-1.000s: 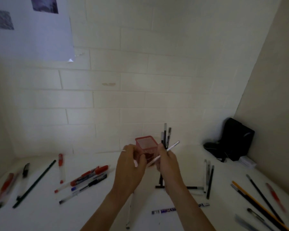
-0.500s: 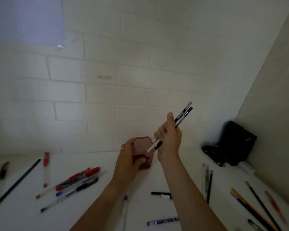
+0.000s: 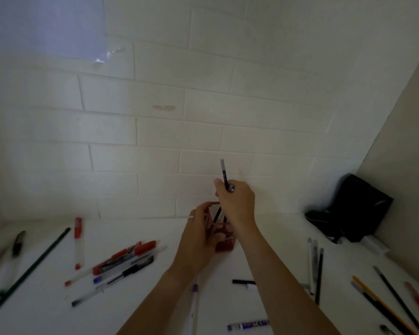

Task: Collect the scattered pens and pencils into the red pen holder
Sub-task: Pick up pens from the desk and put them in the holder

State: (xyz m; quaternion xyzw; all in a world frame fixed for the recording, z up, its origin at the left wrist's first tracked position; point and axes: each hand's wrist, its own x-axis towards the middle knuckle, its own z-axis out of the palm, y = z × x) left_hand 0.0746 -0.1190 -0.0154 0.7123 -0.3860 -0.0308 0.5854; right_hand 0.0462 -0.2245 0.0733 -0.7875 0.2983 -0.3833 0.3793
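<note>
The red mesh pen holder [image 3: 224,240] stands on the white table near the back wall. My left hand [image 3: 200,238] grips its left side, thumb across the front. My right hand [image 3: 236,204] is above the holder, shut on a small bunch of pens [image 3: 224,175] held upright; their lower ends reach down into the holder's mouth. Scattered on the table lie red and blue pens [image 3: 124,259] at the left, a long dark green pencil [image 3: 32,267], and black and orange pencils [image 3: 382,303] at the right.
A black pouch [image 3: 353,209] leans in the right back corner with a small white box [image 3: 375,246] beside it. Pens [image 3: 315,264] lie right of my right arm, a purple-labelled marker [image 3: 248,325] near the front edge. A brick wall is close behind the holder.
My right hand swung the bunch of pens from tilted right to upright and lowered their ends into the holder. My left hand kept its hold on the holder.
</note>
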